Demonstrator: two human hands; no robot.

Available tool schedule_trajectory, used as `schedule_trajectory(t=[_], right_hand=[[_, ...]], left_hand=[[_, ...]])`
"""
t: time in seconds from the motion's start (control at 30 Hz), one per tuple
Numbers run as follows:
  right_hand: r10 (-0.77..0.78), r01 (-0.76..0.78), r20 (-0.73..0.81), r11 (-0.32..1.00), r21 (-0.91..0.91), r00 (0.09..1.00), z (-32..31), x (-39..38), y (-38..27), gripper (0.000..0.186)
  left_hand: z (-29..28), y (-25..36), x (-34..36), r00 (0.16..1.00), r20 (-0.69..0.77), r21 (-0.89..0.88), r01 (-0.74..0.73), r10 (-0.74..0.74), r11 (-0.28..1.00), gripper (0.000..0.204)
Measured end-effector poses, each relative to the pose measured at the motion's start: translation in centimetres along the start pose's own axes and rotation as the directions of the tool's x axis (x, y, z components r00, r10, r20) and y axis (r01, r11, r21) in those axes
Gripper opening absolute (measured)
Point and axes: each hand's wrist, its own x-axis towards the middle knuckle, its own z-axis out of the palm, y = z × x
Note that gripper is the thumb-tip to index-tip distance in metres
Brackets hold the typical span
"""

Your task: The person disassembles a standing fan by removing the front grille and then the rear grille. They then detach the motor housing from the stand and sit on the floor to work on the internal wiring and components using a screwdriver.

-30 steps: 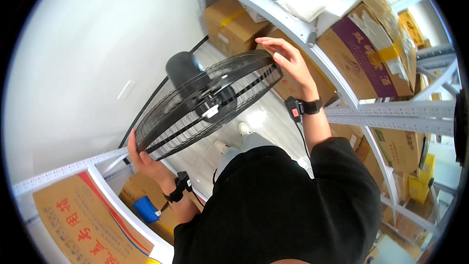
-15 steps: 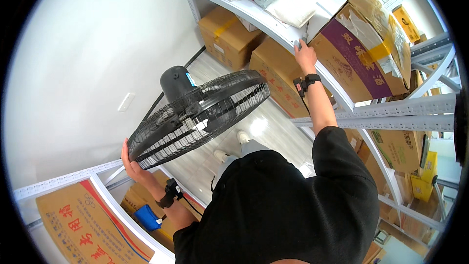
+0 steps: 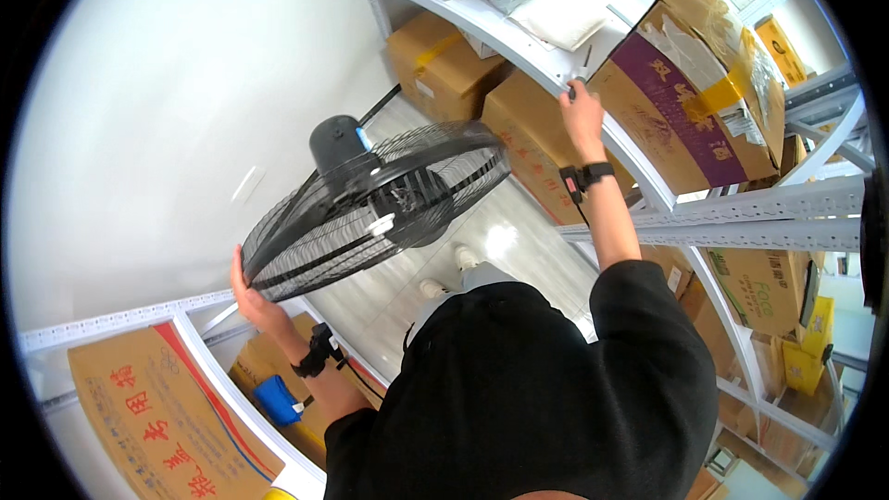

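Observation:
A black fan [image 3: 370, 194] with a round wire cage and a motor housing at the back stands tilted in the middle, left of my body. My left hand [image 3: 258, 304] grips the lower left rim of its cage, with the fingers along the outer edge. At the shelf's front edge, my right hand [image 3: 583, 118] is closed on the dark handle of what looks like a screwdriver [image 3: 587, 57]. Its thin metal shaft points away from me over the white shelf [image 3: 546, 60]. The fingers partly hide the handle.
Pale parcels [image 3: 560, 14] lie on that shelf, left of a large taped carton [image 3: 667, 102]. Brown cartons [image 3: 444, 65] sit beneath. A carton [image 3: 148, 407] and a blue packet [image 3: 278, 400] occupy the rack at lower left. A white wall [image 3: 167, 130] rises behind the fan.
The fan's cage has tipped, showing more of its inside, with my left hand still on its rim. My right fingers have closed further around the screwdriver's handle. The view has shifted slightly.

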Motion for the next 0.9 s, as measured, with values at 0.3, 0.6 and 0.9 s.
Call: schedule_trajectory(t=[0.3,0.6,0.9], right_hand=[[-0.150,-0.009,0.095,0.492,0.871,0.984,-13.8,-9.4,-5.3,0.037],[-0.511,-0.130,0.304,0.349,0.928,0.804,-18.7,-12.0,-11.0,0.051],[-0.789,0.137,0.303,0.435,0.890,0.535,-19.8,-7.2,-11.5,0.046]], left_hand=[[0.3,1.6,0.6,0.990,0.003,0.065,-0.140,0.140,0.988,0.062],[-0.1,4.1,0.8,0.970,-0.071,0.227,-0.211,0.232,0.951,0.046],[2.9,14.3,1.6,0.928,0.067,0.311,-0.368,0.366,0.876,0.055]])
